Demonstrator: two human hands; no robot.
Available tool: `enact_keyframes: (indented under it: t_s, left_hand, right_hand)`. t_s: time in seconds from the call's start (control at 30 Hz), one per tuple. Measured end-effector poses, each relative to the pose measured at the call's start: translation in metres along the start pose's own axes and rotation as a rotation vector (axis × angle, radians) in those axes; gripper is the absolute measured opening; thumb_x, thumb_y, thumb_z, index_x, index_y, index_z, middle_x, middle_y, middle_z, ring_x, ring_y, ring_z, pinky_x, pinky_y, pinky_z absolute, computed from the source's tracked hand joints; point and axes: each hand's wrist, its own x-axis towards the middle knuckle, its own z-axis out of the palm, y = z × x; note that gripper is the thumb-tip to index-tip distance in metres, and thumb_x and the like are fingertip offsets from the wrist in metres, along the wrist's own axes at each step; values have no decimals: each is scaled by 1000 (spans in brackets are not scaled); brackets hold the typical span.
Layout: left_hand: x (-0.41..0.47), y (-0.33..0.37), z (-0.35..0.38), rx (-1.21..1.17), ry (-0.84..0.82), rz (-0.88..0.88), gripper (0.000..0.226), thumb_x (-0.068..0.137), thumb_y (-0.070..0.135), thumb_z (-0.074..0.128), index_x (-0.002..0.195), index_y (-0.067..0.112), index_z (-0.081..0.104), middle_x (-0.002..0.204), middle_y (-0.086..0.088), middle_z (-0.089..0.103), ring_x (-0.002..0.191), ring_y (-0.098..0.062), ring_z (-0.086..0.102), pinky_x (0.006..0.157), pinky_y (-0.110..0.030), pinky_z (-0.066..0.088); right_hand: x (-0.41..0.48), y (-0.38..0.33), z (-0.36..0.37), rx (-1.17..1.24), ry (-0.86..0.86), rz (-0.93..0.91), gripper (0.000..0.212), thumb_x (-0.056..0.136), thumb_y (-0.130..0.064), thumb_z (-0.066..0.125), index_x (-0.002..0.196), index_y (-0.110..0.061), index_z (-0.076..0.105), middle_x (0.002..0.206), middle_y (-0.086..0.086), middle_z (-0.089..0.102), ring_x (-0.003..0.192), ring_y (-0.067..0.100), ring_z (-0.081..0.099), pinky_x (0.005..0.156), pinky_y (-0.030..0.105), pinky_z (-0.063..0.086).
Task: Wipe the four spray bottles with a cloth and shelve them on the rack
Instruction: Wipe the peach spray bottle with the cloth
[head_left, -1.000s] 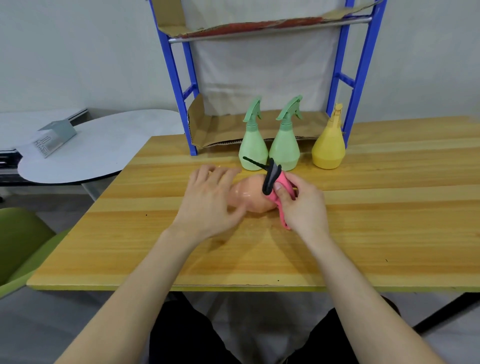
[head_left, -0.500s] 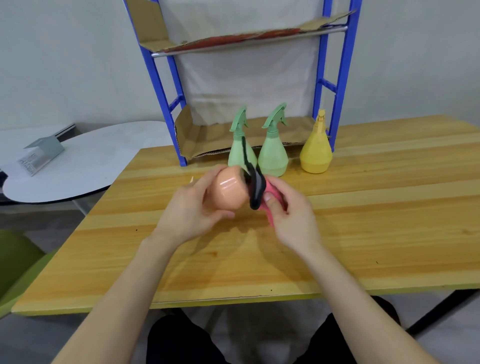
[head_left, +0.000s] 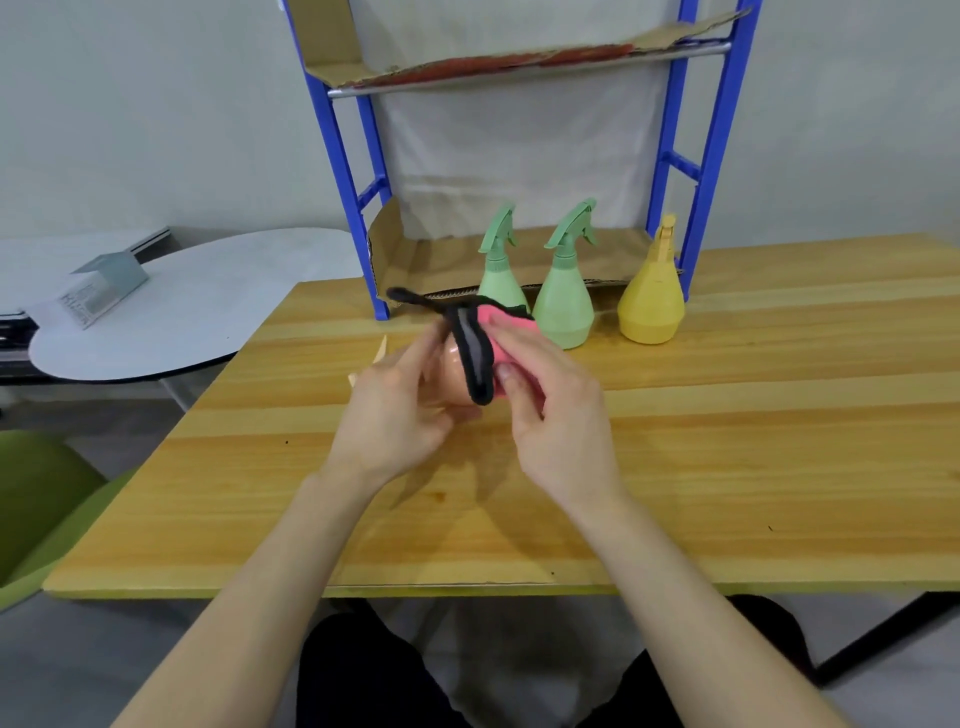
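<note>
Pale grey walls back a long wooden table (head_left: 727, 415), and at its far edge stands a blue rack (head_left: 719, 130) whose shelves are lined with cardboard. Over the middle of the table the left hand (head_left: 395, 410) cups a peach spray bottle (head_left: 457, 376) from the left side, fingers wrapped around its rounded body and holding it clear of the wood. From the other side the right hand (head_left: 556, 410) pinches a pink cloth (head_left: 501, 332) with a black border against that bottle, thumb pressing the fabric onto the body, so both hands are closed around something. A black strip of the cloth drapes over the bottle between the two hands, and a thin black end trails up and away to the left of the grip.

Just beyond the held bottle, two green spray bottles (head_left: 563, 306) stand upright side by side at the foot of the rack. Further to the right of the grip, a yellow spray bottle (head_left: 652, 306) stands upright by the rack's right leg. Well to the left of the hands, a round grey table (head_left: 182, 312) carries a small box (head_left: 101, 288).
</note>
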Motion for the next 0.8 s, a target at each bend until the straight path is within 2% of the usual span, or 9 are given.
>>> enact_keyframes:
  t_s: [0.07,0.17,0.27,0.33,0.43,0.5,0.57,0.7,0.8]
  left_hand:
    - [3,2,0,75,-3,45,102,71,33,98,159,32,46,133,0,72,118,-26,67,99,-43,57]
    - [9,-2,-11,369,-65,197,101,73,27,96,159,36,45,140,2,66,124,-30,62,97,-48,57]
    - [23,-2,-22,693,-91,414,84,80,12,87,154,33,54,125,-9,69,112,-36,66,92,-49,54]
    - [31,6,-22,805,-212,541,67,94,7,68,154,33,54,121,-11,64,107,-37,64,98,-48,50]
    - [36,20,-12,861,-325,700,59,101,10,64,154,32,50,123,-8,60,105,-33,63,102,-45,48]
    - [38,20,-3,835,-297,804,57,98,7,68,149,26,52,113,-7,63,103,-32,63,105,-44,47]
    - [38,19,2,834,-252,846,48,95,2,68,138,20,54,108,-8,66,110,-35,63,118,-47,42]
    - [32,14,2,904,-267,916,33,100,2,62,130,14,58,139,-18,65,151,-39,47,132,-56,23]
    - [27,12,-3,883,-295,978,44,98,4,65,141,13,60,165,-23,45,163,-38,28,135,-56,13]
  right_hand:
    - [11,9,-5,-16,-28,140,44,106,0,55,141,-24,70,121,-9,75,107,-10,66,90,10,50]
    - [10,37,-26,-215,-162,355,39,108,-5,54,126,-30,77,100,-8,77,89,1,71,70,20,48]
    - [11,54,-55,-289,-21,337,41,109,-7,51,136,-30,72,117,-8,75,96,9,70,72,13,47]
    - [14,66,-62,-411,-70,258,42,109,-10,52,141,-30,70,126,-6,74,106,16,69,82,25,52]
    - [10,80,-56,-538,-337,353,36,108,-20,57,139,-35,69,120,-6,76,108,21,70,88,35,57]
    - [3,86,-51,-537,-342,397,31,108,-26,60,135,-35,72,120,-6,76,107,20,70,86,31,54]
    - [3,88,-51,-482,-266,424,29,108,-28,61,134,-30,73,119,-6,76,105,19,70,85,30,53]
    - [9,90,-53,-381,-210,478,25,109,-25,60,129,-29,74,107,-8,77,100,15,70,78,29,55]
    - [11,89,-57,-222,-110,537,24,110,-22,57,125,-30,74,100,-14,74,94,7,69,72,22,50]
